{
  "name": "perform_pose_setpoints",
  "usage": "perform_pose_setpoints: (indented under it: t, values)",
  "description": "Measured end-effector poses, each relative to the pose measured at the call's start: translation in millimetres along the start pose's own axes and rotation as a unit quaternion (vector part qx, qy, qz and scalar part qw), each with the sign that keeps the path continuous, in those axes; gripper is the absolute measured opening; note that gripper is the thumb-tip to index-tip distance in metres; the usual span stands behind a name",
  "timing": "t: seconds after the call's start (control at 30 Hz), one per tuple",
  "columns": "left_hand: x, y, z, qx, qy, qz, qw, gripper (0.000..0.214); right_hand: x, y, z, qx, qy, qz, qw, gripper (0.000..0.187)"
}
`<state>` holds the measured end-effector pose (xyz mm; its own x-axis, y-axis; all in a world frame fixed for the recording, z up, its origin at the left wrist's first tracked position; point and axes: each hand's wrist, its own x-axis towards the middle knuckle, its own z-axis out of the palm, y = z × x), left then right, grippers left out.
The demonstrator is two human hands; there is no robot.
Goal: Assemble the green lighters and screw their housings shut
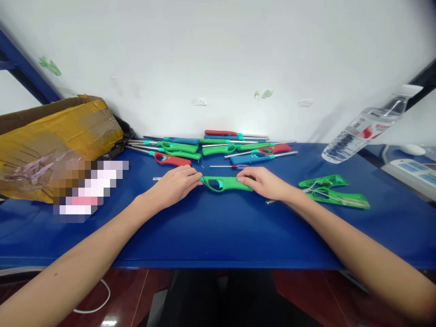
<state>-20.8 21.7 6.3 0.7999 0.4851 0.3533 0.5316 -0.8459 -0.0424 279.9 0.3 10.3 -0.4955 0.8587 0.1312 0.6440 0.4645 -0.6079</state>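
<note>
A green plastic lighter handle (223, 183) lies flat on the blue table (211, 236) between my hands. My left hand (177, 185) has its fingers closed on the handle's left end, where a thin metal tube (156, 179) sticks out to the left. My right hand (264, 181) presses its closed fingers on the handle's right end. Just behind the handle lies a small screwdriver (226, 166) with a red grip.
Behind the hands lies a pile of several green, blue and red long-nosed lighters (218, 146). An opened green lighter shell (332, 191) lies at the right. A water bottle (364, 127) leans at the far right by a power strip (413, 172). A taped cardboard box (51, 141) stands at the left.
</note>
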Motion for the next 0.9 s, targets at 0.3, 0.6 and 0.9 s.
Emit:
perform_pose_setpoints:
  t: [0.3,0.6,0.9]
  values:
    - [-2.0,-2.0,6.1,-0.051,0.005,-0.005,0.999,0.033,-0.1,0.6,0.1,0.003,-0.003,0.007,1.000,0.028]
    - [0.9,0.3,1.4,-0.057,0.003,0.017,0.998,0.032,-0.9,-0.7,-6.8,0.006,-0.016,0.002,1.000,0.028]
    - [-0.8,-3.7,2.0,-0.095,-0.025,-0.016,0.995,0.033,-1.2,-1.5,2.4,0.014,0.012,0.010,1.000,0.028]
